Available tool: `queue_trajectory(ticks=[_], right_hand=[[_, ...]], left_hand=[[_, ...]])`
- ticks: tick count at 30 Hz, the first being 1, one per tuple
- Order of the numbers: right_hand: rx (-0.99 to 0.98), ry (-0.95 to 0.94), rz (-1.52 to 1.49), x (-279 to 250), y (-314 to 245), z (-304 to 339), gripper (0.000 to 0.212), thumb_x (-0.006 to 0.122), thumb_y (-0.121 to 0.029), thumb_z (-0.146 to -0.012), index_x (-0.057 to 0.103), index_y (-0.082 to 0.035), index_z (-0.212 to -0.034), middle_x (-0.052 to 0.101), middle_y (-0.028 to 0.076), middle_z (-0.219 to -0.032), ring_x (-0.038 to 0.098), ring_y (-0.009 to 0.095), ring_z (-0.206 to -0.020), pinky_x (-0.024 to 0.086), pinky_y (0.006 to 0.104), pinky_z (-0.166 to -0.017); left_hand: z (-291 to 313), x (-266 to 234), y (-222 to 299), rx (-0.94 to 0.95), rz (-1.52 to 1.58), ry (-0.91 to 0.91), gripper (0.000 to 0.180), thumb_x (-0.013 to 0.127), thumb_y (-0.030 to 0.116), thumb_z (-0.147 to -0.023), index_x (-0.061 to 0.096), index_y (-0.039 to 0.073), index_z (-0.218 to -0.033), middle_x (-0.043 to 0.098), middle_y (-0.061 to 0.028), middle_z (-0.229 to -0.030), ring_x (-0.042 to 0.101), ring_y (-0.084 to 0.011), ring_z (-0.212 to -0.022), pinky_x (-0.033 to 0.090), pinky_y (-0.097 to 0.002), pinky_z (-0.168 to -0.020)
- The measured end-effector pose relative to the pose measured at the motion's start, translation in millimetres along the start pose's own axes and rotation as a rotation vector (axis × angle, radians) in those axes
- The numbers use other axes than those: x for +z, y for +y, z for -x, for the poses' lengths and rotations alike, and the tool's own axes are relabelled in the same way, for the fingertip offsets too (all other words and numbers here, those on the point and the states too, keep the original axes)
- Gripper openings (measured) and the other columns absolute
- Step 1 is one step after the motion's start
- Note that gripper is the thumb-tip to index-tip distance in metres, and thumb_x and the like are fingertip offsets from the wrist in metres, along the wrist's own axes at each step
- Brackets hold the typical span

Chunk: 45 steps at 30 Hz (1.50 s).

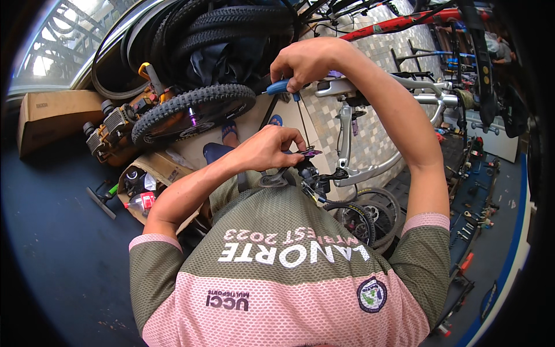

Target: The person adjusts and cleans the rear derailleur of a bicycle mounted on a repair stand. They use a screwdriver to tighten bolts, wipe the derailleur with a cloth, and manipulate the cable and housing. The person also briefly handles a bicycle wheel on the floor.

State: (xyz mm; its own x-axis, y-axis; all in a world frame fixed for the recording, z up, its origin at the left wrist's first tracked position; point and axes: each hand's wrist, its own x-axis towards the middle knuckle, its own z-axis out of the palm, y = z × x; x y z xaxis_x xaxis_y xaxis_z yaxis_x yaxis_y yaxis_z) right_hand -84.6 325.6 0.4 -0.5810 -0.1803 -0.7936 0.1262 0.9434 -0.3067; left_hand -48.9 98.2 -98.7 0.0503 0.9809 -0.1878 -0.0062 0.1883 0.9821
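Observation:
My right hand is closed on the blue handle of a T-handle hex key. Its thin shaft points down to a small purple-and-black part. The fingers of my left hand pinch that part at its near side; its exact kind is too small to tell. Just below it is a black bicycle derailleur, close to the rear of a silver bike frame. The tip of the key meets the part beside my left fingertips.
A wheel with a knobbly tyre stands at the left, near stacked tyres. Beside my left forearm sits an open cardboard box of odds and ends. Loose wheels lie to the right, and tools hang along the right wall.

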Motion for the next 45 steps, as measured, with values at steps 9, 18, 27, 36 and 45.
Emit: queue_trajectory(ticks=[9,18,27,36,45], right_hand=[[-0.009,-0.038,0.003,-4.0,-5.8,0.5,0.051,0.084,-0.021,-0.09,0.073,-0.011,-0.139,0.078,0.015,-0.121,0.076,0.031,-0.108,0.059,0.0422,-0.093],[-0.03,-0.051,0.021,-3.7,-4.5,0.5,0.052,0.083,-0.023,-0.09,0.073,-0.015,-0.141,0.078,0.015,-0.123,0.076,0.031,-0.108,0.059,0.0421,-0.093],[-0.101,0.101,0.058,-9.6,-16.7,10.5,0.039,0.074,-0.02,-0.093,0.076,-0.011,-0.131,0.081,0.012,-0.098,0.079,0.026,-0.089,0.061,0.0404,-0.082],[-0.022,-0.153,0.075,-28.3,-7.8,-0.1,0.038,0.081,-0.028,-0.089,0.081,-0.011,-0.123,0.077,0.005,-0.086,0.072,0.02,-0.07,0.055,0.0358,-0.061],[-0.096,-0.225,0.079,-31.8,-0.6,-12.6,0.047,0.091,-0.035,-0.082,0.082,-0.013,-0.122,0.077,0.005,-0.096,0.07,0.02,-0.08,0.052,0.0371,-0.066]], left_hand=[[-0.5,-1.8,-1.2,-0.003,-0.022,-0.014,0.025,0.082,0.018,-0.091,0.074,0.002,-0.107,0.06,-0.0016,-0.067,0.052,-0.0092,-0.062,0.041,-0.0333,-0.058],[2.6,0.3,1.7,0.043,-0.006,-0.006,0.026,0.083,0.019,-0.091,0.075,0.002,-0.11,0.056,-0.0014,-0.066,0.049,-0.011,-0.059,0.039,-0.0348,-0.057],[8.2,-2.1,9.8,0.102,-0.054,-0.004,0.026,0.08,0.015,-0.092,0.078,0.002,-0.114,0.048,-0.004,-0.064,0.044,-0.013,-0.058,0.037,-0.0381,-0.057],[10.0,-0.3,12.1,0.096,-0.055,0.01,0.025,0.077,0.01,-0.091,0.077,0.0,-0.114,0.06,-0.0084,-0.071,0.053,-0.0162,-0.06,0.043,-0.0392,-0.06],[10.0,1.6,9.8,0.078,-0.093,-0.001,0.024,0.076,0.01,-0.091,0.077,0.0,-0.113,0.076,-0.0142,-0.094,0.073,-0.0259,-0.078,0.054,-0.0405,-0.072]])
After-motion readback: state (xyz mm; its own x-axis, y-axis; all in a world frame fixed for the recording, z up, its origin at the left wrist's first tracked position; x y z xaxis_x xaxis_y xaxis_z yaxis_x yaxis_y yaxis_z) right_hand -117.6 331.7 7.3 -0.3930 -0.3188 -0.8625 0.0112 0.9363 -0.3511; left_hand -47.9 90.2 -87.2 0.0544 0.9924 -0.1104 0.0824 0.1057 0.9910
